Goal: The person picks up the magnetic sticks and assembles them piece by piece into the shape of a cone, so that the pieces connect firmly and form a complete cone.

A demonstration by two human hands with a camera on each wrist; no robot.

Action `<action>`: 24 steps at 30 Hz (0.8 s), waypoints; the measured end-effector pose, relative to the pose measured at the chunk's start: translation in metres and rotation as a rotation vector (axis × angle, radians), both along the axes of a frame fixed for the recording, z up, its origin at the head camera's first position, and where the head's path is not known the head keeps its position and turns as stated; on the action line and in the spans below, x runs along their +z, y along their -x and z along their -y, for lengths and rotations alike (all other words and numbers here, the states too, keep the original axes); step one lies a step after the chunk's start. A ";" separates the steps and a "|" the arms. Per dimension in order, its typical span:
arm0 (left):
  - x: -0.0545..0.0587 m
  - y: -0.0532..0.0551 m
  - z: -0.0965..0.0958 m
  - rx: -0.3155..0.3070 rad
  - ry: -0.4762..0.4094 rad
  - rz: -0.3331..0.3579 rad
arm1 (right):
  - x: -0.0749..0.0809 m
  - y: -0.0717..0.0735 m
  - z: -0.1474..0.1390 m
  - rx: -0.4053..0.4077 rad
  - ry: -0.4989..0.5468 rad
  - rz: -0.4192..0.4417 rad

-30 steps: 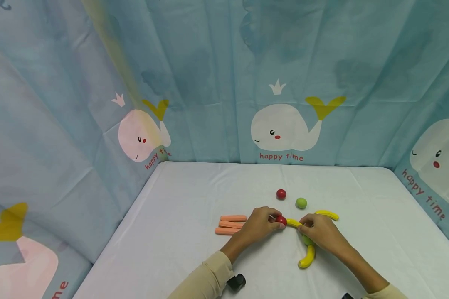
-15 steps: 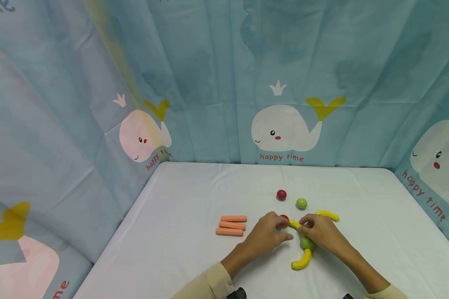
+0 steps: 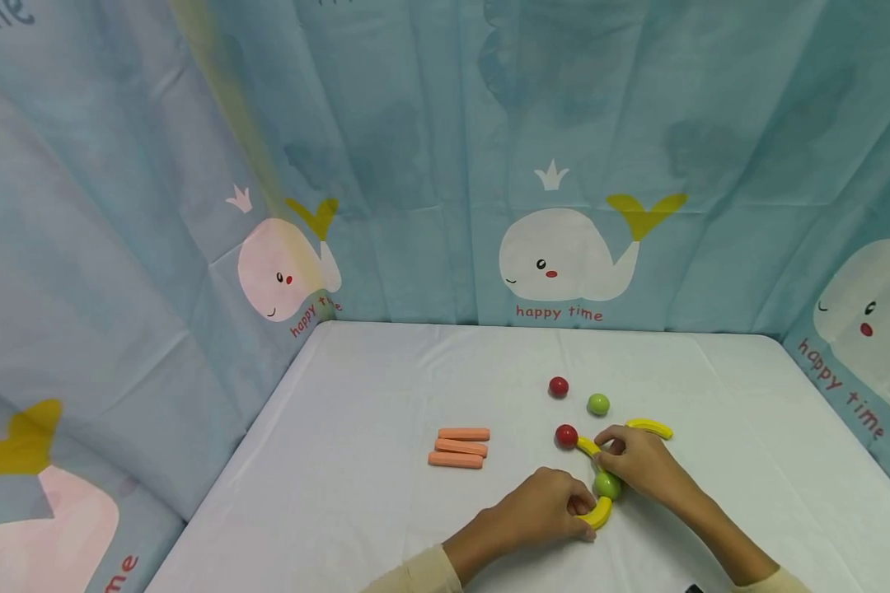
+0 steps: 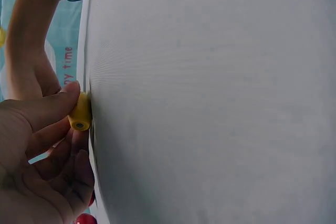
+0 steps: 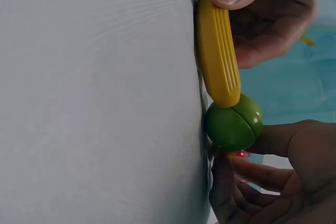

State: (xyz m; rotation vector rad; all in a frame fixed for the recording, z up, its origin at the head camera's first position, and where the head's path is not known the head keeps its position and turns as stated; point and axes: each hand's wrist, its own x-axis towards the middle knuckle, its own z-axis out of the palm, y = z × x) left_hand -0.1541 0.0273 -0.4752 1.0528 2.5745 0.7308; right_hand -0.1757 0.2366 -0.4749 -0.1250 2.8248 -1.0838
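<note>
My left hand (image 3: 541, 511) pinches the near yellow toy banana (image 3: 599, 515) by its outer end, thumb on one side and fingers on the other. The banana's other end meets a green ball (image 3: 606, 485); a seam runs across the ball in the right wrist view. My right hand (image 3: 645, 463) pinches a second toy banana (image 3: 587, 446) just beyond the green ball. A red ball (image 3: 566, 436) sits at that banana's far end. In the left wrist view the end of the held banana (image 4: 80, 119) shows below the thumb.
Three orange sticks (image 3: 458, 447) lie side by side to the left. Farther back are another red ball (image 3: 559, 387) and another green ball (image 3: 598, 403). A third toy banana (image 3: 649, 427) lies behind the right hand. A whale-printed curtain (image 3: 415, 165) surrounds the white table (image 3: 356, 395).
My left hand has let go of the near red ball and come down toward me to the near banana. That banana swung left, then turned back slightly. My right hand has stayed nearly still.
</note>
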 end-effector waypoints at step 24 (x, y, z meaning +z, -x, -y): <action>0.002 0.009 0.033 -0.075 0.030 -0.022 | 0.007 0.017 0.002 0.117 -0.012 -0.043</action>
